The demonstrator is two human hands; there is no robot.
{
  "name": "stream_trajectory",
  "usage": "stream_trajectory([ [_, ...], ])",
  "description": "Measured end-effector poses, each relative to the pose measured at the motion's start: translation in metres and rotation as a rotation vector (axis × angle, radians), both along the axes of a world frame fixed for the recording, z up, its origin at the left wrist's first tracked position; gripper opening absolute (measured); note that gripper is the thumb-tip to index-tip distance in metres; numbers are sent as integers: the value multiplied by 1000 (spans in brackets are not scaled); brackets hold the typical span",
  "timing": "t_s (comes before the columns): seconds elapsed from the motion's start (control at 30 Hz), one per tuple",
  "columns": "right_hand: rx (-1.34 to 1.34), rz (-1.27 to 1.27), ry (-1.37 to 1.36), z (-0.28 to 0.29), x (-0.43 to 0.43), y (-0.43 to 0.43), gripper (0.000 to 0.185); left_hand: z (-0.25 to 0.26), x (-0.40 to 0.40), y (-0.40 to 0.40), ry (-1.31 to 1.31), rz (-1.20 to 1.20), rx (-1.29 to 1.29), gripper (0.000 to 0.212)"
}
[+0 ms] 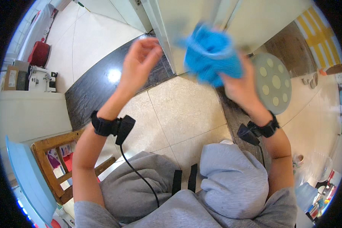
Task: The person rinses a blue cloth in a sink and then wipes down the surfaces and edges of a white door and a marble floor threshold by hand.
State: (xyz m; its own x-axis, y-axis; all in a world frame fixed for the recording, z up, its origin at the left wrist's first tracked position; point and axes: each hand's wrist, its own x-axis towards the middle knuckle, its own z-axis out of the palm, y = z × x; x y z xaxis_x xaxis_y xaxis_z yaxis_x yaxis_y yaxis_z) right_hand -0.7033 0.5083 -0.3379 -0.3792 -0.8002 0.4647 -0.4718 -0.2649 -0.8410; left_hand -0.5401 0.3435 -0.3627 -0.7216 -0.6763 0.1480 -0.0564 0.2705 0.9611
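My right hand (pixel 240 84) grips a bunched blue cloth (pixel 213 57), blurred and held up in front of a pale door panel (pixel 185 14). The cloth hides part of the panel, and some of my fingers are behind it. To the left, my left hand (pixel 141 64) is raised beside the white door frame (pixel 159 34). Its fingers are loosely curled, the thumb stands apart from them, and I see nothing in it. Whether its fingertips touch the frame, I cannot tell.
A round grey-green stool (pixel 273 85) with pale dots stands close to my right forearm. Below my left hand runs a dark stone threshold (pixel 99 82). A wooden rack (pixel 45 168) and a light blue basin (pixel 28 182) are by my left elbow. Cables hang from both wrist straps.
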Motion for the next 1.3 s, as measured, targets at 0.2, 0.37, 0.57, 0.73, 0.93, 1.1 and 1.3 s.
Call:
stream_trajectory([
  [0.2, -636, -188, 746, 45, -22, -67, 43, 11, -17, -19, 317, 139, -176, 36],
  [0.37, -430, -244, 1010, -41, -25, -94, 59, 0, -24, -28, 421, 86, -99, 38],
  [0.57, 48, 17, 1156, -178, -12, -56, 44, 0, -24, -14, 270, 61, -199, 54],
  [0.73, 415, 148, 1237, -238, -13, -37, 43, 4, -29, -9, 257, 43, -191, 55],
  [0.93, 300, 224, 1118, -218, -25, -44, 36, 4, -37, -3, 377, 110, -152, 46],
  [1.1, 25, 151, 1027, -106, -27, -46, 33, 11, -23, -11, 356, -8, 14, 46],
  [1.3, -579, -220, 1250, 44, -37, -88, 38, -2, -23, -14, 358, 28, -44, 42],
])
